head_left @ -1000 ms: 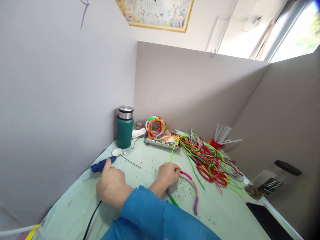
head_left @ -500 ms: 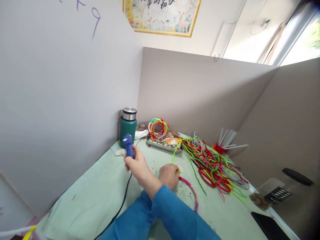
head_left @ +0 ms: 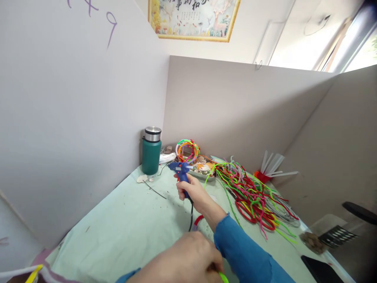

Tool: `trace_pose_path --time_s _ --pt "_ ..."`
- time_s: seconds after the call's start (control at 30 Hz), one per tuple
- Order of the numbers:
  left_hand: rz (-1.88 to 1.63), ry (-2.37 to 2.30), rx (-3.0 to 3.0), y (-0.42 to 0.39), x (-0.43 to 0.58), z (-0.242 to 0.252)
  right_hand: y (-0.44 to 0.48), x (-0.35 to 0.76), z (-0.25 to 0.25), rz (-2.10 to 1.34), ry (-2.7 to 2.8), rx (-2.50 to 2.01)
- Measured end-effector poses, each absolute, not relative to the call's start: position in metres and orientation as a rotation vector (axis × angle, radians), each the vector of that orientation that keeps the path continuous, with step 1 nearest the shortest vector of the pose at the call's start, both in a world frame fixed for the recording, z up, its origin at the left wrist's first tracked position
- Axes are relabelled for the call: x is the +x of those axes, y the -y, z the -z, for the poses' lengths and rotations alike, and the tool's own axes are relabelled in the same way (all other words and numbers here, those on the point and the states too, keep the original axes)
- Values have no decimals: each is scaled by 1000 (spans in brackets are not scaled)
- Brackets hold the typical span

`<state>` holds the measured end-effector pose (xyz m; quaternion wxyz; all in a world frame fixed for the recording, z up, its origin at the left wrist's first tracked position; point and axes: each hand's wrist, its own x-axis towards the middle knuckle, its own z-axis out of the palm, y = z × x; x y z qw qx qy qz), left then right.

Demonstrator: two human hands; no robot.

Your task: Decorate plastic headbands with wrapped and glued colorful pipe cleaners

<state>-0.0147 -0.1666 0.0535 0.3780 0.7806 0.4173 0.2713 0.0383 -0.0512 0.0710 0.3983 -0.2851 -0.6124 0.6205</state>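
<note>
1. Head view: grips a blue glue gun [head_left: 183, 173] in the right hand [head_left: 190, 188], with fingers wrapped round the handle, raised above the surface [head_left: 126, 232], nozzle toward the left. Trails a black cord [head_left: 191, 216] from the handle down toward the left hand [head_left: 185, 259].

2. Holds the left hand nearer the camera, apart from the right hand and curled tightly on the bright green end of a fuzzy strip [head_left: 224, 277].

3. Shows a red-and-purple fuzzy length [head_left: 198, 222] just beyond the left hand and below the right. May belong to the same strip; cannot tell, with the middle hidden.

4. Looks partway along, by judgement. Includes several multicoloured rings [head_left: 195, 150] already formed, upright at a tray of shells [head_left: 209, 179] just beyond the right hand. Appears to leave the held strip unattached to any ring, and any gluing on it unconfirmed, being hidden.

5. Seems to leave much material unused: a heap of loose fuzzy stems [head_left: 253, 192] to the right of the right hand and, farther right, a red cup [head_left: 262, 177] of white sticks [head_left: 272, 165].

6. Includes, left of the right hand, white flat pieces [head_left: 141, 179], a thin dark wire [head_left: 154, 190] and a green bottle [head_left: 151, 155].
</note>
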Motion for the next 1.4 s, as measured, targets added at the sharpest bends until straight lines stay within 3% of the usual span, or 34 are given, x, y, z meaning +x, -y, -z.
trace_pose_path --time_s 0.1,0.2,0.3,0.47,1.4 --pt "-669 -943 1775 159 -42 -76 53 54 -61 -1562 1475 -696" --pt "-917 -1105 1405 128 -67 -79 56 63 -49 -1594 1358 -724" --pt "-1196 -1311 1013 93 -85 -59 61 65 -38 -1639 1307 -757" --pt "-1331 -1373 746 68 -102 -20 69 66 -23 -1555 1340 -830" --pt "-1456 -1274 533 69 -111 -12 65 68 6 -1482 1632 -916"
